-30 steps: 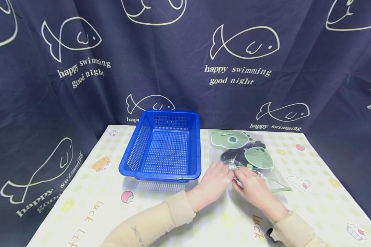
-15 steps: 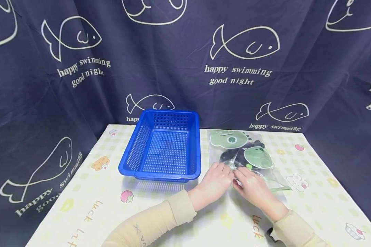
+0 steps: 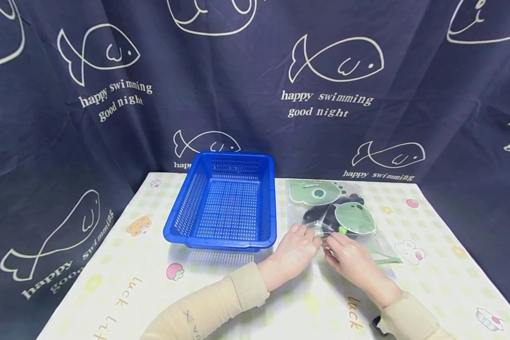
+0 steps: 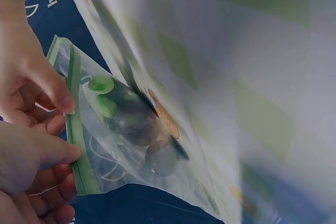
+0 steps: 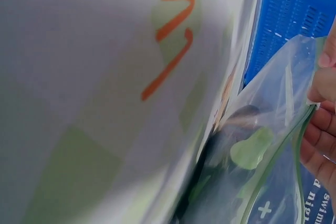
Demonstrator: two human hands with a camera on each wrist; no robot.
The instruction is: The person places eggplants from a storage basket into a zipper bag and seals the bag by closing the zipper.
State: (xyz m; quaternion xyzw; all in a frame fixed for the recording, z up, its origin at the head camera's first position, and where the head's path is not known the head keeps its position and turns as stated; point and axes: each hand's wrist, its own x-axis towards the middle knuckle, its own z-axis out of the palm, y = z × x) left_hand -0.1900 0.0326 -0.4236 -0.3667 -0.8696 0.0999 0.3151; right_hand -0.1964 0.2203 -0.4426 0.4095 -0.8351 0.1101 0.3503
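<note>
A clear zip-top bag (image 3: 295, 215) with green cartoon prints lies at the table's right side, its mouth toward the person. Dark rounded objects (image 3: 312, 216) with bright green bits show through the plastic. My left hand (image 3: 295, 250) pinches the bag's green zip strip (image 4: 77, 129) between thumb and fingers. Right beside it, my right hand (image 3: 350, 257) pinches the same strip, the fingertips of both hands nearly meeting. In the right wrist view, the green strips (image 5: 278, 156) stand apart below the fingers, and a small pale piece sits on the zip at the fingertips.
A blue perforated basket (image 3: 225, 242) stands left of the bag, near the table's back edge. The table (image 3: 221, 307) wears a pale checked cloth with cartoon prints. Dark blue fish-print curtains (image 3: 255, 85) hang behind and at both sides.
My right hand has shifted slightly to the right along the zip strip, and its sleeve with it. My left hand stays at almost the same spot. The basket has not moved.
</note>
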